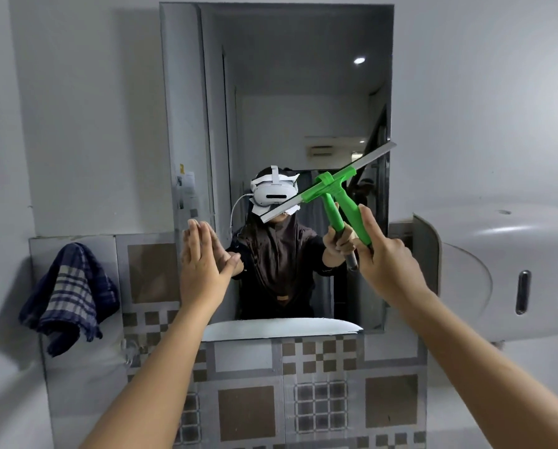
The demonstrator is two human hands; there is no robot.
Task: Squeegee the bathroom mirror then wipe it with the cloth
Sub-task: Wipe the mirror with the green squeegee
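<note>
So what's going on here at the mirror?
A person is cleaning the bathroom mirror. The right hand grips a green squeegee, its blade slanted across the right side of the glass. The left hand is open, flat at the mirror's lower left edge. The checked cloth hangs unused on the wall to the left.

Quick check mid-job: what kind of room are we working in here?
Most likely a bathroom or washroom: a tall rectangular wall mirror, a brown-and-grey checked tile panel below it, and a large white plastic wall dispenser to its right.
</note>
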